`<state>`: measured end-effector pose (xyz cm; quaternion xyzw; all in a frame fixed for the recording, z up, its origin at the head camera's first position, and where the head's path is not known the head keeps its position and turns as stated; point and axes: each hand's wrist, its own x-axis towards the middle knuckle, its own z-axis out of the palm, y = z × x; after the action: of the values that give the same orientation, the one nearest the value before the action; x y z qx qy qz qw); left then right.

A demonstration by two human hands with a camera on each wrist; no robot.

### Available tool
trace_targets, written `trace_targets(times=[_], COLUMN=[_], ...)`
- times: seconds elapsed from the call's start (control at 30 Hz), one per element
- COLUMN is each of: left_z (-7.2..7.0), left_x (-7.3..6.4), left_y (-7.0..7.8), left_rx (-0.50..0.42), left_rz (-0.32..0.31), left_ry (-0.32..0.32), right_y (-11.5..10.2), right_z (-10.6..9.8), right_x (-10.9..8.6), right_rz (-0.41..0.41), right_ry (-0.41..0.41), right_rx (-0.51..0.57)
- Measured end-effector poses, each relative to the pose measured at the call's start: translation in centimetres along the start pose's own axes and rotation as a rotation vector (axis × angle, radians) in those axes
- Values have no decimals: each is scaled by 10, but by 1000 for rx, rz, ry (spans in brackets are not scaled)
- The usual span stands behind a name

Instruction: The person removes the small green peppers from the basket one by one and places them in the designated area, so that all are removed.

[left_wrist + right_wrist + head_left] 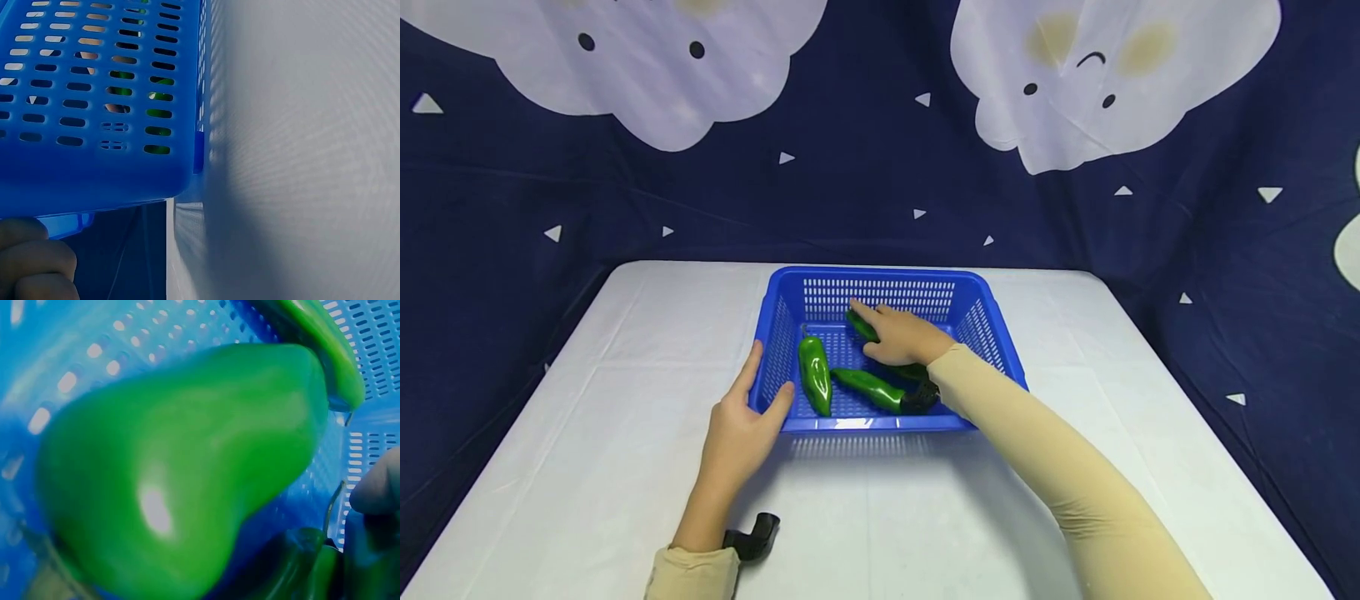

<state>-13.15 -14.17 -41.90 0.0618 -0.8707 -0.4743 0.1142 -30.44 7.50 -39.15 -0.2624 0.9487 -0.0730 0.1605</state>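
We see the blue basket [917,422] on the white table [587,458], and several green peppers lie in it, apart from one another in part. The left pepper [816,375] lies near the left wall, and the front pepper [868,387] points its narrow end toward it. The left hand [741,429] is clamped on the near left corner of the basket, the thumb over the rim. The right hand [906,333] reaches inside and touches the back pepper [860,325]; its lower fingers are hidden, so we cannot tell whether they are closed around it.

We judge each pepper to be light, probably hollow, with a firm skin that may crack under hard squeezing. The shine suggests a slippery surface, so we would hold it around the thick middle, not by the thin stem [331,506], which could break. The basket seems light and rather stiff; its rim gives the best hold.

The plastic walls are pierced with rows of small slots, while the peppers are smooth, glossy, long and slightly bent.
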Motion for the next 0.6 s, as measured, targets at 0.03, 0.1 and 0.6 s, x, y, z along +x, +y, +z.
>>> trace_targets(times=[0.03,0.1,0.6], left_z=[0,0,-1], left_x=[0,0,0], left_y=[0,0,2], left_rx=[-1,-1,-14], left_rz=[2,4,-8], left_ry=[-1,-3,-24], right_y=[0,1,2], right_z=[0,0,2], right_x=[0,1,1], right_rz=[0,-3,-28], right_ry=[-1,-2,11], right_rx=[7,14,-6])
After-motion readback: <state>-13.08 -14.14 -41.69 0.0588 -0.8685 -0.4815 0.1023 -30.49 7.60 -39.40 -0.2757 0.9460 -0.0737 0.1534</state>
